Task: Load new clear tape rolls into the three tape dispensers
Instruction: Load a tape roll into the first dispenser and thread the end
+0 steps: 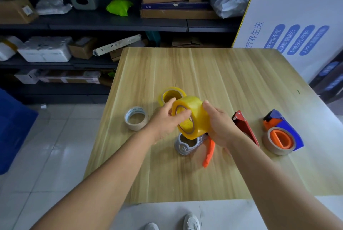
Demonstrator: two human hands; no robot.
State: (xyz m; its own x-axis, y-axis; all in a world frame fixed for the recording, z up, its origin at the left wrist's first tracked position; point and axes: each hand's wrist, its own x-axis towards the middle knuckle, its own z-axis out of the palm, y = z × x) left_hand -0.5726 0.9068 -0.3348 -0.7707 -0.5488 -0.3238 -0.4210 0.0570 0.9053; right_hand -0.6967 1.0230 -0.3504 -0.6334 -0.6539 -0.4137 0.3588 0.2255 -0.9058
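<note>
I hold a thick yellowish clear tape roll (193, 116) above the wooden table (204, 73). My left hand (167, 118) grips its near face, fingers at the core. My right hand (220, 125) clasps its right side. Right under the roll lies a grey dispenser with an orange handle (187, 146), partly hidden. A red dispenser (244, 125) lies beside my right wrist. A blue and orange dispenser (282, 133) with a brownish roll on its hub sits at the right. A second yellow roll (171, 95) lies behind the held one. A thin whitish roll (136, 118) lies at the left.
Dark shelves (111, 23) with cardboard boxes and packages stand behind the table. A white printed board (297, 16) leans at the back right. A blue bin (13, 129) is on the tiled floor at the left. My shoes (191, 222) show below the table's near edge.
</note>
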